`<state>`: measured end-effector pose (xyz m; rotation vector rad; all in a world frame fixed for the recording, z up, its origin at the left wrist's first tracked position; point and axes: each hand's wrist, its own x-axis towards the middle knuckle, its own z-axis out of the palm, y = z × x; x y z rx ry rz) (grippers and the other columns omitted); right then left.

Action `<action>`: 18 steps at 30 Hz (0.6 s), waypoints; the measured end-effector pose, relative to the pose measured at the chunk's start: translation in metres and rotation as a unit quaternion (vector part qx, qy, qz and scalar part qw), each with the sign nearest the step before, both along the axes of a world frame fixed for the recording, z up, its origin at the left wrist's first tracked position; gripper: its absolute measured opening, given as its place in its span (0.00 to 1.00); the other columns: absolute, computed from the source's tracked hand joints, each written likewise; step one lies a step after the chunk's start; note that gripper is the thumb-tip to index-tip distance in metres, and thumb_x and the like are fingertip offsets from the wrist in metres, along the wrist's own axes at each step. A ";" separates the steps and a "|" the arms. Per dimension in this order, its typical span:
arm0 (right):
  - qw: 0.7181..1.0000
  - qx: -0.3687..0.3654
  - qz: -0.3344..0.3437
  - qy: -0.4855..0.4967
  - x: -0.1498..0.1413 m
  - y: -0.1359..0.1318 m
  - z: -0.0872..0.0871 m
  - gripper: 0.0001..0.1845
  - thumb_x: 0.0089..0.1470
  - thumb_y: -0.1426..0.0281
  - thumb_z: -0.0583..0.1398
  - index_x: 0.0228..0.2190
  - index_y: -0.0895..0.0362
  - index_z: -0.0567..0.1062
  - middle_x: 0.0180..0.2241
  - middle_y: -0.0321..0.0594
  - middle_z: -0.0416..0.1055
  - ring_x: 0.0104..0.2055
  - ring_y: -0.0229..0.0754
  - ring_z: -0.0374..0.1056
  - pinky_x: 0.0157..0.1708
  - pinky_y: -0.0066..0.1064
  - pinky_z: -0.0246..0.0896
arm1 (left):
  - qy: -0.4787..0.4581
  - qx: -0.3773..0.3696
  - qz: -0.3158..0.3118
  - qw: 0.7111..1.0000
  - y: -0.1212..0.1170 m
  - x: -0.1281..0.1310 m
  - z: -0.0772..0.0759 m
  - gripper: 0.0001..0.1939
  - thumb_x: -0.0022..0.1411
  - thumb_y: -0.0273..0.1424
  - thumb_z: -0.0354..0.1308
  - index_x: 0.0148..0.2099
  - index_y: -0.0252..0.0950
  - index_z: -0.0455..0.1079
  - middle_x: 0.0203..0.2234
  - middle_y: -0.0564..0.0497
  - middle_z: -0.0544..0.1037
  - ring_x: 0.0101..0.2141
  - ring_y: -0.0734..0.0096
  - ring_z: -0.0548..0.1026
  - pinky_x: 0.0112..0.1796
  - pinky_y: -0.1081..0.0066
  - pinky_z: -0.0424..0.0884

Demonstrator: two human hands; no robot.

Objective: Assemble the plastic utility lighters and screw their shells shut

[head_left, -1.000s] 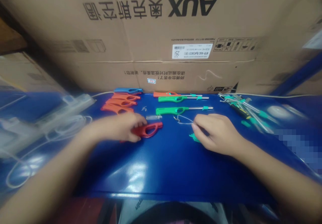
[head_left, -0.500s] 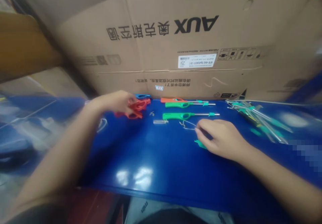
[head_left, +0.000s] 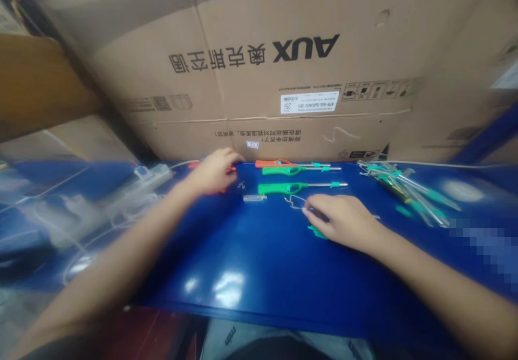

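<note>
My left hand [head_left: 216, 171] is over a pile of red plastic lighter handles [head_left: 218, 191] at the back left. Its fingers curl down among them, blurred and partly hidden, so I cannot tell whether they grip one. My right hand [head_left: 343, 217] is closed, thumb and forefinger pinching a thin bent wire [head_left: 294, 202] that sticks out to the left. Under those fingers lies a small green plastic piece [head_left: 316, 232]. Between my hands are two green long-necked lighters [head_left: 283, 188], an orange one [head_left: 275, 163] behind them and a small clear tank [head_left: 254, 198].
A large cardboard box [head_left: 243, 95] stands upright along the back of the blue table [head_left: 259, 257]. At the right lies a heap of metal lighter tubes with green tips [head_left: 408, 187]. A white power strip [head_left: 149, 179] and cables are at the left.
My left hand has shifted right and now covers more of the red handles, its fingers more curled. The right hand keeps its pinch on the wire. The whole view has turned slightly.
</note>
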<state>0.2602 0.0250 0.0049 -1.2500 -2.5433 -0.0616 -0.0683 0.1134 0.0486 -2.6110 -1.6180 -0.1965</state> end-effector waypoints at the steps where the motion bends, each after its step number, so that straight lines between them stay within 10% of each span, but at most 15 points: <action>1: 1.000 0.000 0.004 0.003 -0.001 -0.001 0.000 0.11 0.65 0.65 0.54 0.35 0.53 0.75 0.32 0.36 0.78 0.28 0.39 0.71 0.27 0.30 0.48 | -0.018 -0.007 -0.045 0.999 -0.013 0.015 -0.007 0.21 0.64 0.32 0.55 0.59 0.40 0.67 0.54 0.46 0.72 0.54 0.60 0.70 0.55 0.64 0.67; 5: 1.000 -0.008 0.003 0.001 -0.005 -0.004 -0.002 0.12 0.65 0.65 0.55 0.36 0.54 0.77 0.33 0.37 0.78 0.30 0.39 0.71 0.29 0.30 0.51 | -0.089 -0.026 -0.206 0.974 -0.051 0.069 -0.030 0.21 0.67 0.31 0.55 0.60 0.35 0.67 0.51 0.43 0.74 0.53 0.57 0.72 0.53 0.58 0.70; 10: 0.998 -0.022 -0.059 -0.020 -0.002 0.001 -0.004 0.11 0.63 0.65 0.56 0.35 0.54 0.78 0.37 0.39 0.75 0.33 0.40 0.70 0.27 0.30 0.48 | -0.087 -0.041 -0.220 0.971 -0.049 0.104 -0.045 0.28 0.65 0.31 0.60 0.65 0.30 0.62 0.55 0.38 0.73 0.55 0.51 0.69 0.54 0.53 0.69; 18: 0.986 -0.137 -0.096 0.007 0.011 0.013 0.001 0.08 0.59 0.68 0.58 0.33 0.54 0.78 0.39 0.39 0.75 0.35 0.41 0.70 0.30 0.29 0.53 | -0.080 -0.080 -0.261 0.959 -0.042 0.115 -0.056 0.13 0.65 0.25 0.57 0.51 0.36 0.74 0.44 0.45 0.76 0.46 0.59 0.74 0.48 0.62 0.71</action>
